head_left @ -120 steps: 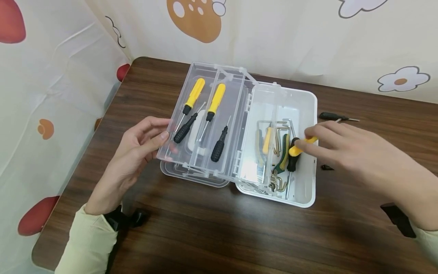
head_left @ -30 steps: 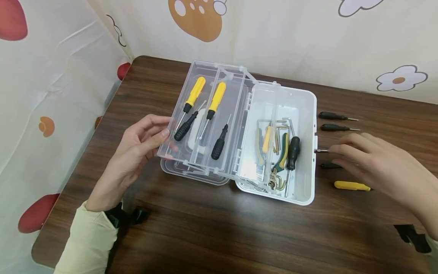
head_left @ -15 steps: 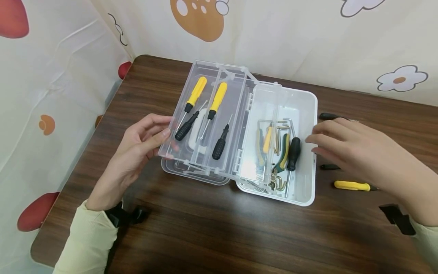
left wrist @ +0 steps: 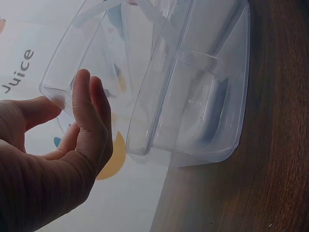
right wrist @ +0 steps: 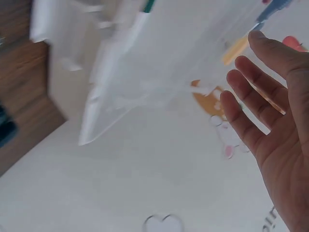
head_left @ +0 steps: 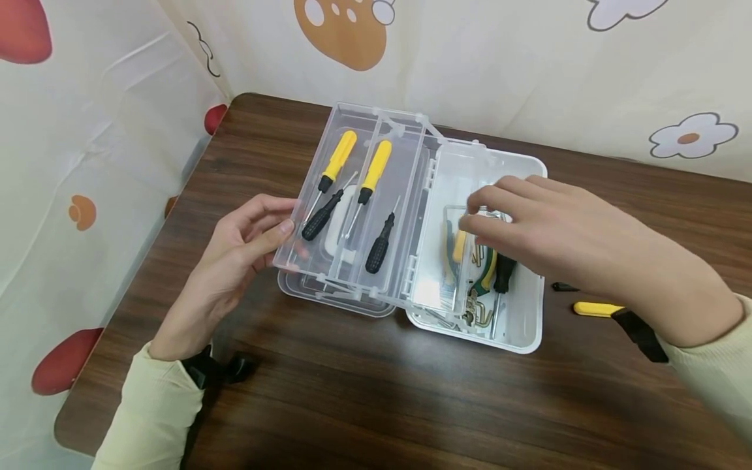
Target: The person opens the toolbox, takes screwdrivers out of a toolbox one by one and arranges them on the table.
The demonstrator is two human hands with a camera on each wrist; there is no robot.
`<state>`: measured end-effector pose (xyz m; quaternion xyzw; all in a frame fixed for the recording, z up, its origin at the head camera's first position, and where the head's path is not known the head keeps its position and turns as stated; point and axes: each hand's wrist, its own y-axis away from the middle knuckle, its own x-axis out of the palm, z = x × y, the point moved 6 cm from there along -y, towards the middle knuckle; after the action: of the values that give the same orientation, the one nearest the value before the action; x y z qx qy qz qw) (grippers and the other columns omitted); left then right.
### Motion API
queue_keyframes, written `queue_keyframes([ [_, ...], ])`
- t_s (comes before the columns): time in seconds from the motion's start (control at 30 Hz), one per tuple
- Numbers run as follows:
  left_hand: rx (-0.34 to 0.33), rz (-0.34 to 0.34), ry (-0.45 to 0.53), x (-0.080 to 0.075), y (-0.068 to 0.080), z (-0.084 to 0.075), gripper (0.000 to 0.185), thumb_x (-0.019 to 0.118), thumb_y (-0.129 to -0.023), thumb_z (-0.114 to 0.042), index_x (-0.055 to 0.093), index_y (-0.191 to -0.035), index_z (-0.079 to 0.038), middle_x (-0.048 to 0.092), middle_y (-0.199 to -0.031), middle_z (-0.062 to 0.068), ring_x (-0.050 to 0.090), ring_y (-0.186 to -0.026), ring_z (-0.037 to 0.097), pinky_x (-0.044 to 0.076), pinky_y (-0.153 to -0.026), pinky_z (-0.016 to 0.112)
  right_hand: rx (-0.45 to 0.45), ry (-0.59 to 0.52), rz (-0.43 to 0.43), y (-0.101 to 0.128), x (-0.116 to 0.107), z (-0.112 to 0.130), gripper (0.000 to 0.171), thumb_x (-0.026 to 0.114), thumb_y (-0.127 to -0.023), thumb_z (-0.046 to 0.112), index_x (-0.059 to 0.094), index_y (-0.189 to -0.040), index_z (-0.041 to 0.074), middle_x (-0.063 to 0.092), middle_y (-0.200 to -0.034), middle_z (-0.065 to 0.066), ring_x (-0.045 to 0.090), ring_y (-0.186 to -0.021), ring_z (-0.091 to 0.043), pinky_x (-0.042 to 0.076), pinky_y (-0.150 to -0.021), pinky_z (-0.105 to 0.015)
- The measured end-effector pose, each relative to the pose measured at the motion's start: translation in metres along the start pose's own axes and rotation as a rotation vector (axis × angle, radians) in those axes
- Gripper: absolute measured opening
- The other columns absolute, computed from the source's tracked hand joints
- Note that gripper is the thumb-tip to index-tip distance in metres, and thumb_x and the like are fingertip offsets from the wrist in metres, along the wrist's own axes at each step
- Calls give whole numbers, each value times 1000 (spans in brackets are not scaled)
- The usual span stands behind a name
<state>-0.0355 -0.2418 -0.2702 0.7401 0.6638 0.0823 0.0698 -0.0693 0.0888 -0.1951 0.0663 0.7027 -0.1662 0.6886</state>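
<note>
My left hand [head_left: 243,241] pinches the corner of a clear plastic tray [head_left: 288,261], thumb on top and fingers beneath. The tray is raised on hinged arms from a white toolbox [head_left: 531,326]. On it lie two yellow screwdrivers [head_left: 341,153] and two small black screwdrivers [head_left: 377,253]. My right hand [head_left: 534,225] hovers over the toolbox with relaxed fingers and nothing between them, as the right wrist view also shows. Below it, partly covered, are green-and-yellow pliers [head_left: 486,277], a black-handled screwdriver [head_left: 503,274], something with a yellow handle [head_left: 459,245] and several hex keys [head_left: 484,318].
Right of the toolbox, on the dark wooden table [head_left: 382,391], lie a yellow screwdriver [head_left: 596,309] and a black one [head_left: 565,286], both partly behind my right arm. The clear lid [head_left: 337,307] extends under the tray. A patterned curtain [head_left: 499,72] hangs behind.
My right hand laid the yellow screwdriver and further small ones on the table at right, then moved left, empty, over the toolbox. My left hand stays on the tray.
</note>
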Motion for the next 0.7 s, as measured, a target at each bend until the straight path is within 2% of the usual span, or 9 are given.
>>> queue_keyframes([
  [0.1,0,-1,-1,0,0,0,27,63,-105,-15,61,-132,-13,74,-117,3,77,-78,17,62,-72,27,-31,-3,-5,-15,-2,5,49,78,-83,-8,64,-126,12,66,-123,-9,60,-108,-29,53,-80,-45],
  [0.27,2,-1,7,0,0,0,27,63,-105,-14,61,-131,-12,75,-115,3,77,-77,17,62,-71,28,-93,-17,-19,-40,-6,16,49,84,-83,1,63,-126,14,65,-127,-8,61,-110,-28,53,-82,-42],
  [0.57,17,4,13,0,-1,0,26,62,-105,-13,62,-131,-12,73,-115,4,76,-75,15,63,-68,30,-153,28,17,-75,-5,33,50,75,-86,-10,61,-126,16,64,-130,-4,59,-115,-27,53,-91,-39],
  [0.7,11,-1,5,1,0,0,26,63,-105,-14,62,-131,-13,72,-120,4,75,-76,15,63,-69,30,-178,28,44,-86,-2,38,51,77,-85,-9,62,-126,17,64,-130,-4,58,-114,-26,53,-92,-39],
])
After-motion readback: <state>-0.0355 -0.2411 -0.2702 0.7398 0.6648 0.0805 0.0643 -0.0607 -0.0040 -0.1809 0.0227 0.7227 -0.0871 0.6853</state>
